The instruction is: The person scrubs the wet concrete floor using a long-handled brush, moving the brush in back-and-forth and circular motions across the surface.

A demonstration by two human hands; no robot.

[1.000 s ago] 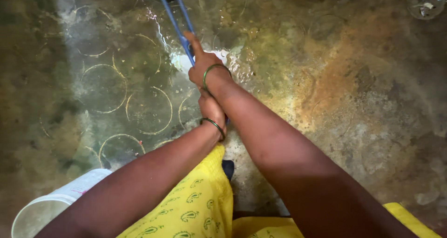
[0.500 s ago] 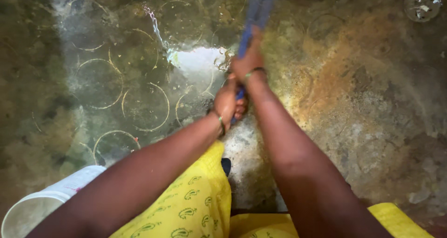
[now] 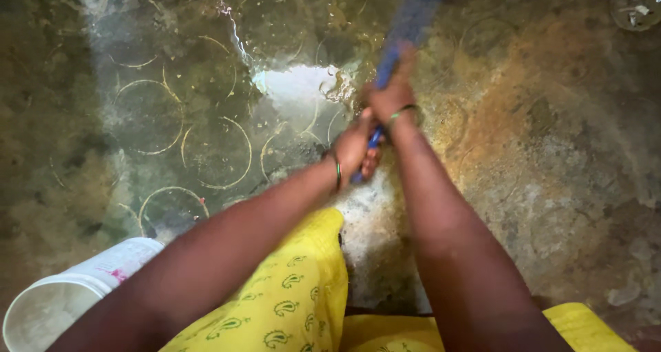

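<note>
- Our right hand (image 3: pixel 391 98) was closed around a blue handle (image 3: pixel 403 32), fingers wrapped tight, a green bangle at the wrist.
- Our left hand (image 3: pixel 354 152) gripped the same handle lower down, just behind the right, fingers curled fully round it.
- The handle ran up and away past the right-hand fingers, blurred, its far end out of view.
- We judged it a long, stiff, fairly light shaft, probably plastic or coated metal, and likely slick from the water, so a two-handed grip with hands stacked close suited it.
- Beyond the fingers lay a wet, stained floor (image 3: pixel 537 138) marked with pale rings, and a bright puddle (image 3: pixel 296 83) just left of the fingers.
- A white bucket (image 3: pixel 65 293) stood well behind the left hand, beside our yellow patterned garment (image 3: pixel 289 290).
</note>
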